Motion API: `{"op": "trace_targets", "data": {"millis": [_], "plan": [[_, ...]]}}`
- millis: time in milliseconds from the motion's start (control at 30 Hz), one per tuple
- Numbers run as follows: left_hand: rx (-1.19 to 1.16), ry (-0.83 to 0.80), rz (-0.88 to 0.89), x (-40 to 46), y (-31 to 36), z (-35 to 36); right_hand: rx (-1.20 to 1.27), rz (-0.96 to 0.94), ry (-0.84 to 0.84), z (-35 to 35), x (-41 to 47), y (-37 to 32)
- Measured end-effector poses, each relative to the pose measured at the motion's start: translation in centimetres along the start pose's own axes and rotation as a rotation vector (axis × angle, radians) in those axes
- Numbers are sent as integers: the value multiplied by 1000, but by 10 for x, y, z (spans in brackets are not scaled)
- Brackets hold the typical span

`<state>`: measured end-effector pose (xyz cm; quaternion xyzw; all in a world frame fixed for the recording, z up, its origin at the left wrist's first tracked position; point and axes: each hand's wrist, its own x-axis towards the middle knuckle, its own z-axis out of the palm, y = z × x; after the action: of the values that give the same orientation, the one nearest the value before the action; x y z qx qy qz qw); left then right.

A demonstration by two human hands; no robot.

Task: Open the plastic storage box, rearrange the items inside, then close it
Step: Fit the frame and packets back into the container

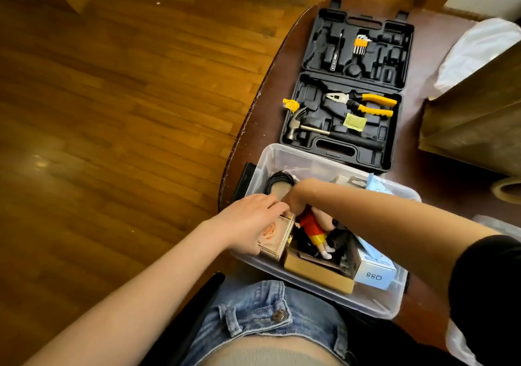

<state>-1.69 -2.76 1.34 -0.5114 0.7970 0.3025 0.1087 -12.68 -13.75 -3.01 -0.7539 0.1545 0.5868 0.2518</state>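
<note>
The clear plastic storage box [375,306] sits open on the near end of the dark table [428,128], right in front of your lap, its lid off. Your left hand [248,224] lies over the small pale case with the orange print [275,238] at the box's left wall, fingers curled around its top edge and gripping it. Your right hand [296,196] reaches across from the other side and dips down just beside the left one; its fingers are hidden behind the knuckles, so you cannot tell whether they hold anything. Directly under that wrist lies a doll in a red top [313,230], resting over a brown cardboard box [318,274]. A pale blue carton marked Q88 [375,272] is wedged against the right wall. A coil of black cable [279,179] fills the far left corner.

Just beyond the box, touching its far rim, an open black tool case [352,89] holds yellow-handled pliers [363,103], a hammer [310,130] and a set of hex keys [360,44]. A wooden cabinet [473,117] stands to the right of it.
</note>
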Motion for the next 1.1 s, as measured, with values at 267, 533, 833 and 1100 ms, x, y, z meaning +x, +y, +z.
{"op": "trace_targets", "data": {"millis": [267,533,833,1100], "plan": [[77,-80,5,6,2,-5,268,127,-35,5,12,2],[168,-148,17,20,4,-5,121,66,-24,9,3,14],[176,-266,-51,32,14,16,190,-37,113,6,8,21],[97,-331,-227,23,21,31,252,-27,495,8,10,21]]}}
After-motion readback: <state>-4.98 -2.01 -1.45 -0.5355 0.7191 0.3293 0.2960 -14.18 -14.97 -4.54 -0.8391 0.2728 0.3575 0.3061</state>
